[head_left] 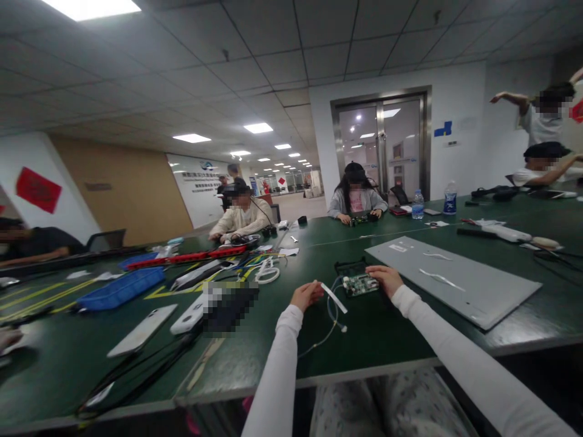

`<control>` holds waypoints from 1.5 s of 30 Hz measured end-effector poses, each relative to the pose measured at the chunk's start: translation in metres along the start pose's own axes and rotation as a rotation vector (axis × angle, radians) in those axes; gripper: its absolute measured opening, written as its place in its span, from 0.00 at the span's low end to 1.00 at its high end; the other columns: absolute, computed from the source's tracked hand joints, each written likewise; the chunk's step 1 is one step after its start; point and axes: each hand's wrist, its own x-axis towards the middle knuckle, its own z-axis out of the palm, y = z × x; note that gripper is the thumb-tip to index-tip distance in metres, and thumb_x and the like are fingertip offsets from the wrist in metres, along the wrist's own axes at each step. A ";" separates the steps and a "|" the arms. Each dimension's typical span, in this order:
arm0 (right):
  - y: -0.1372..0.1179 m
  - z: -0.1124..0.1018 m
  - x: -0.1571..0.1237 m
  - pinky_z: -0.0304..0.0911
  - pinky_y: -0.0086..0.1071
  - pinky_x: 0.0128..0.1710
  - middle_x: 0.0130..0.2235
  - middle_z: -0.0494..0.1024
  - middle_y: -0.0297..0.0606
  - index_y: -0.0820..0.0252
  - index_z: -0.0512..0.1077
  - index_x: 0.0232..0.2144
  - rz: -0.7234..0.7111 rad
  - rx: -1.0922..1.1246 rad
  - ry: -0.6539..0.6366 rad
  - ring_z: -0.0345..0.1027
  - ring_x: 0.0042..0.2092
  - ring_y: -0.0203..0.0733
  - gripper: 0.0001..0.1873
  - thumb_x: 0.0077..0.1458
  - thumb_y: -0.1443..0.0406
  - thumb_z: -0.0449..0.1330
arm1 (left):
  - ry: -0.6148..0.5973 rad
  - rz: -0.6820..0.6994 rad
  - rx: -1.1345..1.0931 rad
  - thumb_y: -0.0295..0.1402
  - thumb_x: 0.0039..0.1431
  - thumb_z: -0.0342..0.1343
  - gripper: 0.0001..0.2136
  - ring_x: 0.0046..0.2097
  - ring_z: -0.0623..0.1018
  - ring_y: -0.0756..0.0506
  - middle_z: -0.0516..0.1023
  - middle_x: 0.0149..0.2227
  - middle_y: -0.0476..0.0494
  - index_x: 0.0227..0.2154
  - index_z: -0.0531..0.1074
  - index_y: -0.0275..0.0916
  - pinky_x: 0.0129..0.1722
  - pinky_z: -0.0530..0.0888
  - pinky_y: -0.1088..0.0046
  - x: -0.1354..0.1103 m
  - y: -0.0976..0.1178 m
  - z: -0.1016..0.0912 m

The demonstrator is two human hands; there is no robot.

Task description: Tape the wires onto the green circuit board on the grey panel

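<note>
My left hand [306, 295] is closed, its fingertips pinching one end of a narrow white flat strip [335, 299] that slants down to the right. A green circuit board [359, 284] with small components lies in front of me, and my right hand [385, 280] grips its right edge. Behind the board is a black frame-like part [350, 266]; I cannot tell whether the two are joined. A thin pale cable [331, 331] with a small white connector [344, 329] loops from the board's left side over the table.
A large grey panel [483, 291] with white strips on it lies to the right. Left are a white phone [143, 329], a blue tray [122, 288], a white device [189, 317] and tangled cables. Water bottles [450, 199] stand at the back. A co-worker [357, 197] sits across the green table [255, 358].
</note>
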 end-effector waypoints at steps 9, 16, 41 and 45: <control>0.017 -0.015 0.002 0.63 0.30 0.26 0.24 0.76 0.36 0.64 0.73 0.21 0.050 -0.071 0.012 0.68 0.25 0.38 0.12 0.25 0.71 0.63 | -0.154 0.027 -0.030 0.34 0.35 0.62 0.14 0.25 0.73 0.49 0.75 0.23 0.45 0.28 0.73 0.33 0.25 0.68 0.75 -0.002 -0.006 0.009; 0.021 -0.019 0.006 0.64 0.31 0.28 0.25 0.76 0.37 0.65 0.73 0.22 0.026 -0.091 0.038 0.68 0.27 0.38 0.12 0.26 0.71 0.63 | -0.030 0.061 -0.090 0.32 0.35 0.62 0.13 0.24 0.72 0.51 0.74 0.22 0.46 0.28 0.72 0.33 0.24 0.68 0.76 0.001 -0.007 0.005; 0.029 -0.029 0.009 0.63 0.33 0.31 0.25 0.76 0.37 0.62 0.74 0.24 0.016 -0.190 0.044 0.68 0.29 0.41 0.13 0.27 0.68 0.62 | 0.964 -0.170 0.414 0.26 0.40 0.55 0.08 0.36 0.73 0.46 0.75 0.30 0.46 0.28 0.71 0.39 0.39 0.67 0.72 -0.017 -0.026 -0.094; 0.029 -0.030 0.009 0.63 0.32 0.30 0.25 0.76 0.37 0.62 0.73 0.24 0.017 -0.190 0.038 0.68 0.28 0.40 0.13 0.27 0.68 0.62 | 0.928 -0.242 0.563 0.28 0.42 0.54 0.08 0.40 0.72 0.43 0.75 0.33 0.47 0.30 0.71 0.42 0.41 0.64 0.66 -0.024 -0.024 -0.092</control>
